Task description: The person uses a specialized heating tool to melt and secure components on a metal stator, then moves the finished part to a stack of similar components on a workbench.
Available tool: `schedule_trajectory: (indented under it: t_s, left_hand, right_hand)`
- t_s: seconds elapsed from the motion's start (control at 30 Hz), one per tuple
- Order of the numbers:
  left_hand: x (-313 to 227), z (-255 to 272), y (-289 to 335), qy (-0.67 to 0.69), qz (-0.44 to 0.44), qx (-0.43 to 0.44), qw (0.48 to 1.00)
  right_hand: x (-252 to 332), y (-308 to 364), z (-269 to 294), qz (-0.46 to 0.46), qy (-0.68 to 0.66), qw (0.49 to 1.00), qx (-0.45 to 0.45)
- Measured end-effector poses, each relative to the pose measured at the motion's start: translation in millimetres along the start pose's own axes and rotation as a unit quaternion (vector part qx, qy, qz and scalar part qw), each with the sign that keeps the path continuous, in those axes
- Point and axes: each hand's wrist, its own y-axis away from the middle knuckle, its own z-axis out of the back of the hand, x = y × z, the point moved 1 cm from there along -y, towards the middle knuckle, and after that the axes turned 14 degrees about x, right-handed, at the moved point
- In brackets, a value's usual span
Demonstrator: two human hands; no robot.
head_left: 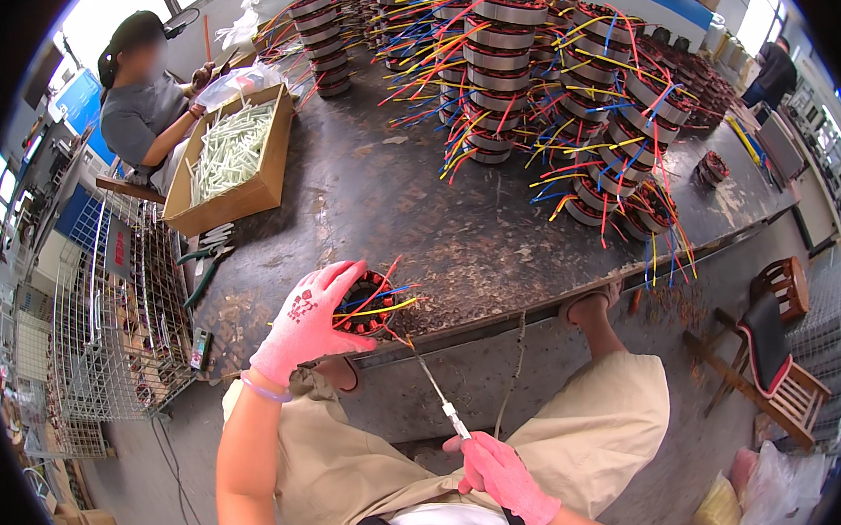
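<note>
My left hand (308,321), in a pink glove, is wrapped round the side of a motor stator (368,319) at the table's near edge. Red, blue and yellow lead wires stick out of the stator to the right. My right hand (502,476), also gloved in pink, is closed on a slim white tube-like piece (454,419) above my lap. From that piece a thin, straight line (426,370) runs up to the stator's lower right side. Whether this is a wire or a tool's shaft I cannot tell.
Tall stacks of wired stators (502,77) fill the table's far side. At the left stands a cardboard box (279,151) of white tubes, with green-handled pliers (203,282) nearby. Another person (144,96) sits beyond the box. A wire cage (103,322) and wooden chair (767,357) flank me.
</note>
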Motion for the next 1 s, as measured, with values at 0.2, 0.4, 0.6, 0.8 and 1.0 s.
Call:
schedule_trajectory:
  t_s: [0.2, 0.4, 0.6, 0.8, 1.0]
  left_hand:
    - [2.3, -1.3, 0.3, 0.001, 0.001, 0.001, 1.000]
    - [3.7, -2.3, 0.4, -0.006, -0.005, -0.002, 1.000]
    - [3.2, -1.7, 0.4, -0.001, -0.008, 0.002, 1.000]
    - [1.6, -0.3, 1.2, -0.010, -0.013, -0.001, 1.000]
    - [3.4, 0.4, 0.6, -0.001, -0.023, 0.005, 1.000]
  right_hand:
    - [-4.4, -1.1, 0.4, 0.007, -0.013, 1.000, -0.001]
    - [-7.8, -2.4, 2.6, 0.010, -0.010, 1.000, -0.003]
    - [-6.2, -2.2, 0.8, 0.005, -0.030, 1.000, -0.006]
    - [-10.4, -2.5, 3.6, 0.008, -0.039, 0.999, 0.000]
    - [-7.3, 2.6, 2.0, 0.023, -0.031, 0.999, 0.000]
